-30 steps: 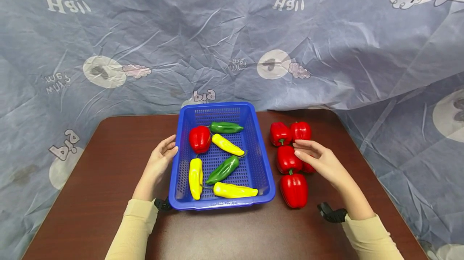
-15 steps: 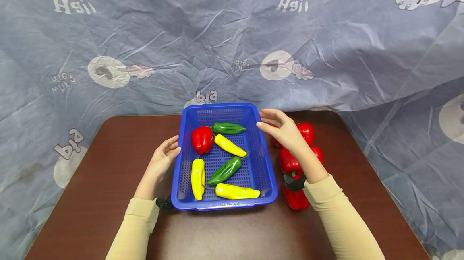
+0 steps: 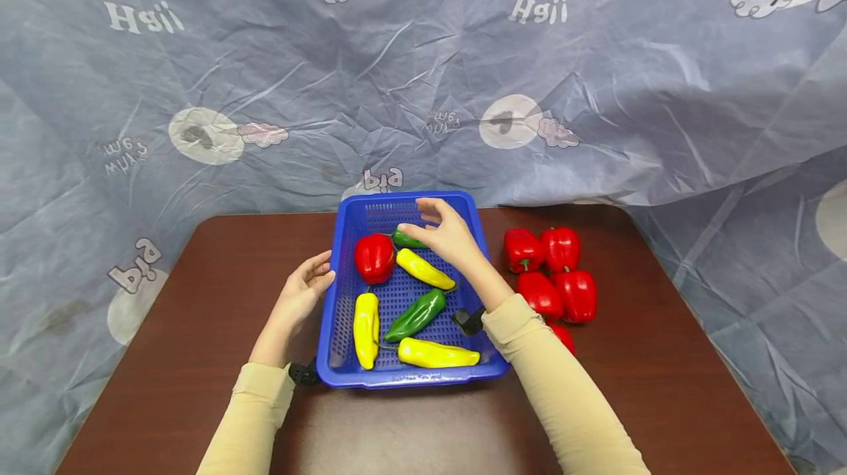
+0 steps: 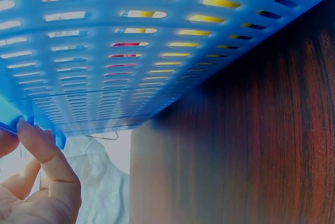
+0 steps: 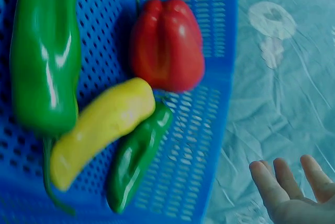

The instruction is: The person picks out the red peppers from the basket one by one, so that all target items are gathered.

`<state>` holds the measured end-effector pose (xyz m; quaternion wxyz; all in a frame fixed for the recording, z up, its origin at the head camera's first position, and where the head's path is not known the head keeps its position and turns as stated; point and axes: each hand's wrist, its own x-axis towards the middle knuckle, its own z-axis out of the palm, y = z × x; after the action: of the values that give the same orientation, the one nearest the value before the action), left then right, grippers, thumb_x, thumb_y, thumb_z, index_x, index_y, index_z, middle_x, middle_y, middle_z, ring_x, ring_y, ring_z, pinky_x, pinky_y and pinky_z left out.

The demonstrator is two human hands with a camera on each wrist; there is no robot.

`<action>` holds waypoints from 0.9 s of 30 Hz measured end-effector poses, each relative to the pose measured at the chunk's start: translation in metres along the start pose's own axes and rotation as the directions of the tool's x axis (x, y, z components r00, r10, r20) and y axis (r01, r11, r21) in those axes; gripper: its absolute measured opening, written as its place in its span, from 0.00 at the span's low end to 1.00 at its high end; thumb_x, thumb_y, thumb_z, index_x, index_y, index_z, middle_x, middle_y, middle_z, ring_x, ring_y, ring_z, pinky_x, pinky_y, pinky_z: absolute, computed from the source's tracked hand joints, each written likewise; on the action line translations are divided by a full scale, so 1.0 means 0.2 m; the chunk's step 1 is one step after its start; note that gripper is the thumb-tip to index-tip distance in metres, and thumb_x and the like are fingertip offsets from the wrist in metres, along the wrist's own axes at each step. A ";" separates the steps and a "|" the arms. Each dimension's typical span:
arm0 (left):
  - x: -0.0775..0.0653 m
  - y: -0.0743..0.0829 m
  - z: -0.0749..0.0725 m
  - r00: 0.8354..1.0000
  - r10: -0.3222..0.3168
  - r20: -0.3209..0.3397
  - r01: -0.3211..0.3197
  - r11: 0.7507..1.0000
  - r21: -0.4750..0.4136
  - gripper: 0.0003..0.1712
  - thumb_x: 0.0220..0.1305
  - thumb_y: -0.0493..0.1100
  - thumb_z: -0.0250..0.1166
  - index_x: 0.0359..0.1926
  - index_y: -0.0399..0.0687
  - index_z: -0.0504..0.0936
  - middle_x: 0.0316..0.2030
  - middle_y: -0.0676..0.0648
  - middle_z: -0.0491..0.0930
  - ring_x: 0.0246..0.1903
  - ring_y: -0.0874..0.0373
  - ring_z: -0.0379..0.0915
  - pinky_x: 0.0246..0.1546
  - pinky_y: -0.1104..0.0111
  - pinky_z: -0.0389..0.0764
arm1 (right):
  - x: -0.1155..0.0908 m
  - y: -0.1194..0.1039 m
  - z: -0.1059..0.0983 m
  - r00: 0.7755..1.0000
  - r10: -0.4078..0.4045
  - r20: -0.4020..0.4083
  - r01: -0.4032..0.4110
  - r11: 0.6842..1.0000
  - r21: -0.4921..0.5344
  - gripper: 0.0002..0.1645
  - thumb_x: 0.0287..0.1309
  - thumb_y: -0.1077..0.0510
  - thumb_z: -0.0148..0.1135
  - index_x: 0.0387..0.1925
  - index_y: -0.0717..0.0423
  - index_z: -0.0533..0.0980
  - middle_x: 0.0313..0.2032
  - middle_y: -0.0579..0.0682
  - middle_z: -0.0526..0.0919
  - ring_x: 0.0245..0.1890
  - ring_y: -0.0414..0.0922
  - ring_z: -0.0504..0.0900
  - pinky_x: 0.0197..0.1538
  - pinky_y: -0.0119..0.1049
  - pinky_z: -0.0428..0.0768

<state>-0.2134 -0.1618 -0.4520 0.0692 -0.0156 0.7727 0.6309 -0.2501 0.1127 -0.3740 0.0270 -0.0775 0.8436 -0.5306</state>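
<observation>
A blue plastic basket (image 3: 413, 379) holds a red bell pepper (image 3: 374, 258), several yellow peppers (image 3: 426, 269) and two green peppers (image 3: 415, 315). My left hand (image 3: 301, 298) grips the basket's left rim, fingertips and thumb at the edge; the left wrist view shows the fingers (image 4: 47, 156) at the rim beside the slotted wall. Over the far part of the basket hovers my right hand (image 3: 450, 236), its fingers loosely spread and holding nothing. It partly covers the far green pepper (image 3: 408, 239). In the right wrist view, the right fingers (image 5: 269, 182) are apart from the peppers.
Several red bell peppers (image 3: 561, 248) lie clustered to the right of the basket, the nearest partly behind the right sleeve (image 3: 562, 387). The dark wooden table (image 3: 218, 276) ends at a patterned grey-blue cloth (image 3: 370, 93) hanging behind it.
My right hand has moved left from beside the red bell peppers, across the basket's right rim, to above the basket. My left hand stays at the left rim. The view has shifted slightly.
</observation>
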 end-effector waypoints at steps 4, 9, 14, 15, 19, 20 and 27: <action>0.00 0.00 0.00 1.000 0.000 -0.001 0.000 1.000 -0.002 0.30 0.72 0.36 0.56 0.73 0.42 0.62 0.58 0.37 0.69 0.43 0.69 0.72 0.41 0.77 0.76 | 0.04 0.01 0.10 1.000 0.012 -0.011 -0.012 1.000 -0.026 0.42 0.56 0.42 0.70 0.68 0.51 0.66 0.67 0.52 0.69 0.67 0.52 0.70 0.66 0.48 0.71; 0.00 0.00 0.00 1.000 0.002 -0.005 -0.002 1.000 -0.016 0.30 0.72 0.35 0.56 0.72 0.40 0.62 0.57 0.37 0.69 0.42 0.69 0.73 0.40 0.77 0.76 | 0.08 0.02 0.21 0.998 0.009 -0.057 -0.012 0.998 -0.061 0.45 0.55 0.42 0.70 0.69 0.53 0.64 0.66 0.54 0.69 0.67 0.52 0.69 0.66 0.48 0.71; 0.01 0.00 0.00 1.000 0.005 -0.003 -0.005 1.000 -0.017 0.30 0.71 0.35 0.56 0.72 0.41 0.62 0.58 0.36 0.69 0.43 0.69 0.73 0.41 0.78 0.76 | 0.11 0.04 0.32 0.994 -0.008 -0.110 -0.005 0.993 -0.115 0.46 0.54 0.42 0.71 0.69 0.55 0.64 0.64 0.56 0.70 0.66 0.52 0.70 0.67 0.47 0.71; 0.01 0.00 0.00 1.000 0.003 -0.003 -0.003 1.000 -0.016 0.30 0.71 0.35 0.56 0.72 0.41 0.62 0.58 0.36 0.69 0.43 0.69 0.72 0.41 0.78 0.76 | 0.12 0.04 0.33 0.994 -0.005 -0.114 -0.009 0.993 -0.122 0.47 0.53 0.42 0.71 0.69 0.56 0.65 0.64 0.56 0.70 0.66 0.52 0.70 0.67 0.47 0.71; 0.01 -0.01 0.00 1.000 -0.005 -0.006 0.005 1.000 -0.018 0.30 0.71 0.35 0.56 0.72 0.42 0.63 0.59 0.36 0.69 0.43 0.68 0.73 0.42 0.78 0.76 | 0.13 0.06 0.39 0.993 0.038 -0.116 -0.055 0.987 -0.149 0.47 0.52 0.41 0.71 0.68 0.56 0.65 0.64 0.57 0.70 0.62 0.54 0.72 0.65 0.48 0.72; 0.01 -0.01 0.00 1.000 -0.006 -0.006 0.006 1.000 -0.020 0.30 0.71 0.34 0.56 0.72 0.42 0.63 0.59 0.36 0.69 0.43 0.68 0.73 0.42 0.78 0.76 | 0.14 0.06 0.41 0.992 0.053 -0.113 -0.070 0.986 -0.153 0.47 0.52 0.41 0.72 0.68 0.56 0.65 0.64 0.58 0.70 0.62 0.54 0.72 0.65 0.48 0.72; 0.01 -0.01 0.00 1.000 0.003 -0.008 -0.003 1.000 -0.015 0.30 0.71 0.35 0.56 0.72 0.42 0.63 0.59 0.35 0.70 0.43 0.67 0.73 0.43 0.79 0.76 | 0.14 0.10 0.51 0.985 0.148 -0.094 -0.165 0.963 -0.212 0.51 0.51 0.39 0.71 0.69 0.58 0.61 0.63 0.62 0.68 0.62 0.58 0.70 0.63 0.53 0.74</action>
<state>-0.2154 -0.1619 -0.4544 0.0653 -0.0174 0.7682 0.6366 -0.2672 0.0264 -0.4348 0.0276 0.0072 0.9008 -0.4334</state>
